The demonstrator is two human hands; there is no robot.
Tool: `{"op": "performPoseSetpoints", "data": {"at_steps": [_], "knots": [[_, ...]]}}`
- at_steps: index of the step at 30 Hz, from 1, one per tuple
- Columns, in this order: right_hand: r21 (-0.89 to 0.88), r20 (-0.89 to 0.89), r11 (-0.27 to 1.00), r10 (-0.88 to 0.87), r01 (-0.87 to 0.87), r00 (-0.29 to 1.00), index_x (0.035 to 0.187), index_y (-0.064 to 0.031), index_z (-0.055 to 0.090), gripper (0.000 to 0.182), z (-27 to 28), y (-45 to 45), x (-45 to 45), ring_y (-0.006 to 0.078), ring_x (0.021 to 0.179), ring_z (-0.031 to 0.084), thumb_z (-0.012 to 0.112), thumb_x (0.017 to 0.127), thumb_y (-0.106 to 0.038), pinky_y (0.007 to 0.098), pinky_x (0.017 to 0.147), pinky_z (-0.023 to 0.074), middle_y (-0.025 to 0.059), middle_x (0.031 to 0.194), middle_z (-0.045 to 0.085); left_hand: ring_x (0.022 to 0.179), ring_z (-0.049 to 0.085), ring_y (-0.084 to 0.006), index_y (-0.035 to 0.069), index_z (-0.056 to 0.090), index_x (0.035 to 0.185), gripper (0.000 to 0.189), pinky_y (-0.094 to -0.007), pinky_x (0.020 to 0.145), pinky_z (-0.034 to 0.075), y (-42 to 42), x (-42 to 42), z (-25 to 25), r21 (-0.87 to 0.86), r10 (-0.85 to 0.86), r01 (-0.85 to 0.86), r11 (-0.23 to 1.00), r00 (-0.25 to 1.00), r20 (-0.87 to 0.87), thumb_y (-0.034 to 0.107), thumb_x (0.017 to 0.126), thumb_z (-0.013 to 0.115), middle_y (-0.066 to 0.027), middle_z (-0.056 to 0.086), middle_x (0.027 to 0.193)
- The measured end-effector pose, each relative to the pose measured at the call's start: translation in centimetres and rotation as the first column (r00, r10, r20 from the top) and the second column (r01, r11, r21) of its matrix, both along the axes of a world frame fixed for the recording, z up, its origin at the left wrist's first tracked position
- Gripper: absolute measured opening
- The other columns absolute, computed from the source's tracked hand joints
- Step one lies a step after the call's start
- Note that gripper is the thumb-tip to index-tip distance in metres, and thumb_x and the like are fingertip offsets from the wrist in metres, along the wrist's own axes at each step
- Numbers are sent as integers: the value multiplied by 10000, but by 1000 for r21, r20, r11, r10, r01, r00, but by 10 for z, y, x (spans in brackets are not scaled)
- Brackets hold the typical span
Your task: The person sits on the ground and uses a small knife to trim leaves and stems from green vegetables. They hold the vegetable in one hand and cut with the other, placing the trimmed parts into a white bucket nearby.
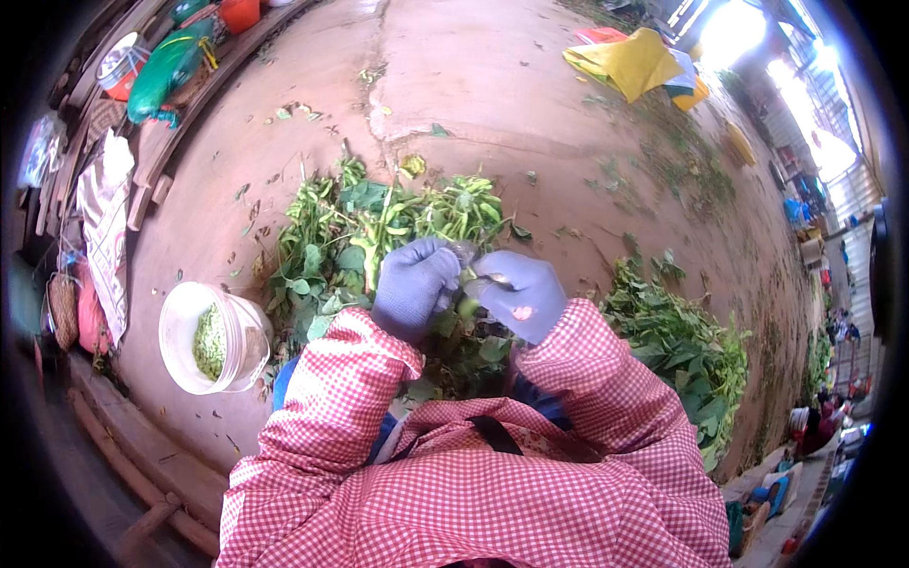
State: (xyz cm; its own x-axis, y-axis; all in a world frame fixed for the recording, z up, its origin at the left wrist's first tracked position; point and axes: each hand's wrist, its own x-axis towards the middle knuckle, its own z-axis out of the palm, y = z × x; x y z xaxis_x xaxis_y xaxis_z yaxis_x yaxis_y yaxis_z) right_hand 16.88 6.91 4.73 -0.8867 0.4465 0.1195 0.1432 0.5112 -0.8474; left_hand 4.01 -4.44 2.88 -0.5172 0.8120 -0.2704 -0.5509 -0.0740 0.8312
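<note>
My left hand [417, 284], in a grey-purple knit glove, is closed near its fingertips over a heap of green bean plants [334, 234] with pods. Close beside it on the right, my right hand [517, 290], in a like glove with a worn spot on its back, pinches a green pod [469, 305]. Blur hides whether the left fingers hold part of that pod or a stem. To the left stands a white plastic bucket [245, 341] with shelled green beans [210, 343] inside, its mouth tilted towards the left in this view.
Another heap of leafy plants [689, 348] lies on the concrete floor [454, 85] to the right. Yellow sacks [632, 64] lie at the upper right. Wooden planks [160, 153] bear a green sack [170, 67] and buckets at the upper left. Timber beams [142, 468] run along the lower left.
</note>
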Motion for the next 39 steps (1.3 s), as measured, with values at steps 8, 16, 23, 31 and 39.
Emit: {"op": "performPoseSetpoints", "data": {"at_steps": [8, 16, 23, 31, 39], "knots": [[-561, 186, 825, 37, 75, 982, 917, 8, 644, 149, 31, 10, -1, 66, 542, 514, 668, 837, -115, 224, 472, 391, 21, 681, 597, 728, 600, -86, -31, 618, 1140, 366, -226, 679, 482, -25, -17, -1, -10, -281, 286, 958, 930, -236, 43, 783, 645, -53, 669, 877], [-515, 202, 856, 68, 47, 977, 954, 4, 640, 205, 14, 13, -6, 55, 538, 481, 672, 843, -165, 221, 473, 373, 3, 668, 565, 677, 559, -82, -18, 652, 1009, 191, -212, 621, 449, -25, -16, -25, -31, -283, 288, 957, 905, -317, 97, 860, 620, -34, 658, 834], [-767, 12, 599, -344, 229, 939, 1075, 13, 602, 273, 34, 36, -5, 100, 610, 537, 624, 840, -124, 252, 533, 439, 42, 785, 611, 518, 439, -83, 12, 600, 883, 118, -209, 470, 336, -10, -8, -17, -114, -204, 189, 975, 970, -133, 100, 845, 532, -25, 590, 742], [-522, -181, 831, -327, 192, 927, 1289, 34, 413, 431, 3, -13, -32, 138, 708, 590, 564, 899, -71, 269, 593, 481, 88, 837, 597, 654, 524, -102, -31, 612, 920, 168, -245, 604, 435, 8, 11, -20, -67, -108, 98, 993, 980, -167, 54, 817, 510, -45, 604, 755], [-744, 80, 648, -151, 160, 985, 1068, 23, 581, 224, 6, 13, -12, 53, 510, 430, 541, 903, -123, 224, 427, 336, 2, 682, 509, 710, 530, -94, -34, 635, 1036, 238, -237, 650, 436, 5, -2, -22, -119, -91, 38, 992, 872, -481, 55, 825, 570, -27, 599, 809]]}}
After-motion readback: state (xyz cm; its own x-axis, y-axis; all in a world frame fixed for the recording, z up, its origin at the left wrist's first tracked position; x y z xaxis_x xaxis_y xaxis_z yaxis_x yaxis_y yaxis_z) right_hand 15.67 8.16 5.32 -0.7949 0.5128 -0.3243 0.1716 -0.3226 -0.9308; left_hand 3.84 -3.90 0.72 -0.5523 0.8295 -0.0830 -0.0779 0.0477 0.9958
